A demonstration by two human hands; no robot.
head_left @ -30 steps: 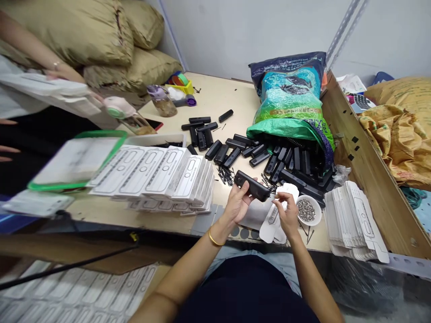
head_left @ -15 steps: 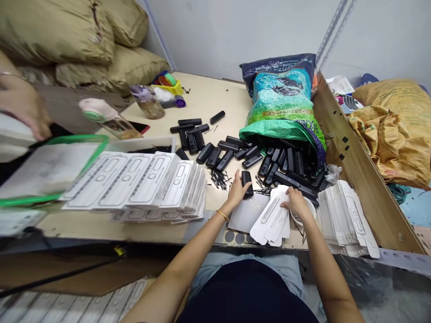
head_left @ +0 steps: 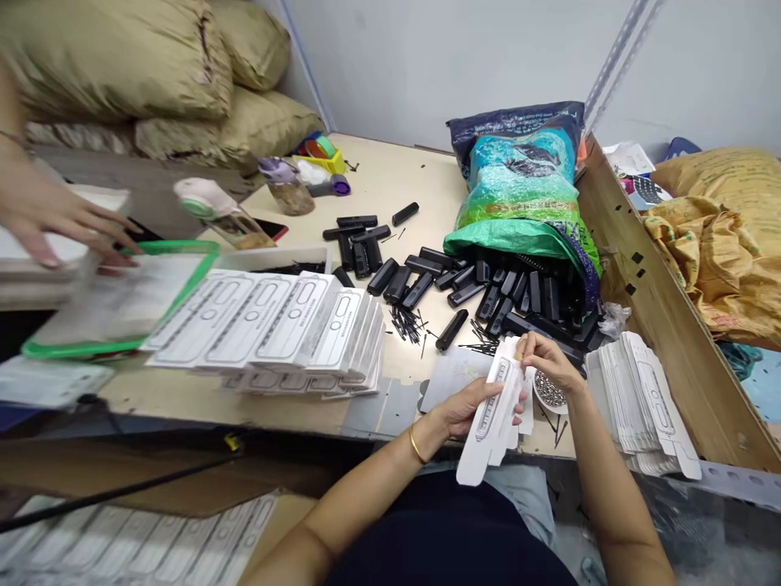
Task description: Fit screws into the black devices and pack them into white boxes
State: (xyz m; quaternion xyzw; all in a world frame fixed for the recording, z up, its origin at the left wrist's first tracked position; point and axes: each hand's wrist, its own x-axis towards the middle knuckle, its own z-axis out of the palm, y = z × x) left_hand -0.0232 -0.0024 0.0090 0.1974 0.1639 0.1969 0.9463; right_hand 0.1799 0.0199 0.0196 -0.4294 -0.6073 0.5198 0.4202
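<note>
A printed white cardboard box [head_left: 488, 415], long and narrow with its end flaps out, is in both my hands. My left hand [head_left: 473, 404] wraps round its middle. At the upper end, my right hand [head_left: 546, 362] pinches the flaps. Just beyond lies a black oblong plastic case [head_left: 452, 330], apart from my hands. A white bowl of small metal parts [head_left: 550, 389] stands beside my right wrist. More flat white boxes [head_left: 638, 403] are stacked to the right. Thin black sticks [head_left: 406, 323] lie loose on the table.
A green-blue bag [head_left: 518, 179] spills black cases at the back. Filled printed boxes [head_left: 293, 321] stand in rows to the left, near a green-rimmed tray [head_left: 212, 256]. Another person's hand [head_left: 67, 216] is over that tray. A wooden board [head_left: 683, 334] edges the right side.
My left hand has let go of the black case and taken hold of the white box, which is now lifted closer to me. The other person's hand has moved over the tray.
</note>
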